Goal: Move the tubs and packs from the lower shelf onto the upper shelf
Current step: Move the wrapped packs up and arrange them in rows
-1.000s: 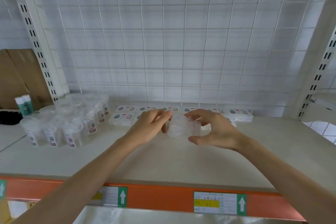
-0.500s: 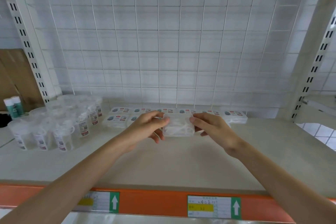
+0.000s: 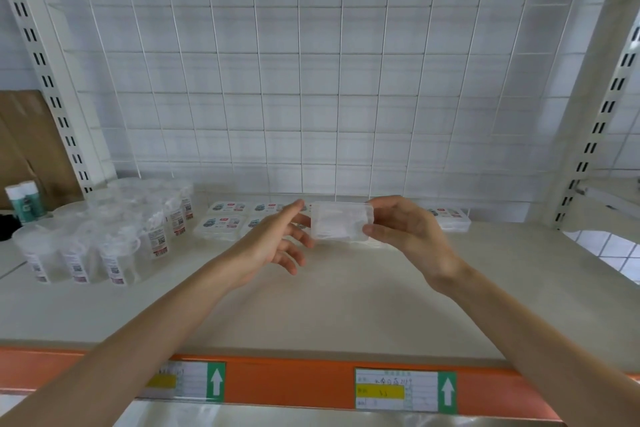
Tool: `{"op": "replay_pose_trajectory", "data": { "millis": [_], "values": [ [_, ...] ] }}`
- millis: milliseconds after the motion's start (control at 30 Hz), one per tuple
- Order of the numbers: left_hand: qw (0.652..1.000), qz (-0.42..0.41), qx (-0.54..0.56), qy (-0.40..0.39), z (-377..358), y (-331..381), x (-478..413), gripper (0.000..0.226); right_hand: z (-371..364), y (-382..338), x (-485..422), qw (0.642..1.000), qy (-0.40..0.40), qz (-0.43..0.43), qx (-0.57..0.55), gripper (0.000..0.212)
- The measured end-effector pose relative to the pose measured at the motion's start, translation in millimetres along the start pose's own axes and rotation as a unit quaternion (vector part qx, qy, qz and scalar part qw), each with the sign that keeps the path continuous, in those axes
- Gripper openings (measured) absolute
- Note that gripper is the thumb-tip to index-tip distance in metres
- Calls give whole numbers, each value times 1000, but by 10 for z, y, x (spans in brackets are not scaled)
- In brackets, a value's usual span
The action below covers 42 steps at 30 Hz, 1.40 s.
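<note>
Head camera looks at a wide white shelf board (image 3: pixel 346 305) with a white wire grid (image 3: pixel 311 80) behind it. Far to the left of the small clear plastic pack (image 3: pixel 341 221), two little bottles with green labels (image 3: pixel 24 199) stand by a brown cardboard sheet (image 3: pixel 31 135). Nearer to that pack, still on its left, a bunch of clear round tubs with white stickers (image 3: pixel 104 236) stands upright on the board. Just left of the pack and behind it, flat white packs with blue and red labels (image 3: pixel 225 222) lie in rows at the back.

The left hand (image 3: pixel 273 243) is just beside the pack's left end. Its fingers are straight and spread and hold nothing. I cannot tell if a fingertip touches the pack. The pack is held up above the board. The right hand (image 3: pixel 408 236) grips the pack's right end, with the thumb at the low corner and the fingers curled round the top.

To the right of the pack lies one more flat labelled pack (image 3: pixel 448 217). Below the pack, along the front, runs an orange beam (image 3: pixel 287 385) with white tags with green arrows (image 3: pixel 405 390).
</note>
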<state>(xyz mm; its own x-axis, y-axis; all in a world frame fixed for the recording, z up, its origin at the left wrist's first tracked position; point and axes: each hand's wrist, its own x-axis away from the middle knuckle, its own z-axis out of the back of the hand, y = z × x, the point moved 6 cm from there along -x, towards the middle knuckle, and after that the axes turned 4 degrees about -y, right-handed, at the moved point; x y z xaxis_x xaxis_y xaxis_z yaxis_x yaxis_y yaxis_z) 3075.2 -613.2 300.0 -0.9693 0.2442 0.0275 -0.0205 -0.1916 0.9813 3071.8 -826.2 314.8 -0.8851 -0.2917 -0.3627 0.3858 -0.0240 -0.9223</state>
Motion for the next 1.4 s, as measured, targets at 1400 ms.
{"op": "replay_pose_trajectory", "data": {
  "millis": [1400],
  "values": [
    [986,-82,-84,-121,-177,28,66,41,-252,230,50,985,-105,-122,-59,43]
  ]
}}
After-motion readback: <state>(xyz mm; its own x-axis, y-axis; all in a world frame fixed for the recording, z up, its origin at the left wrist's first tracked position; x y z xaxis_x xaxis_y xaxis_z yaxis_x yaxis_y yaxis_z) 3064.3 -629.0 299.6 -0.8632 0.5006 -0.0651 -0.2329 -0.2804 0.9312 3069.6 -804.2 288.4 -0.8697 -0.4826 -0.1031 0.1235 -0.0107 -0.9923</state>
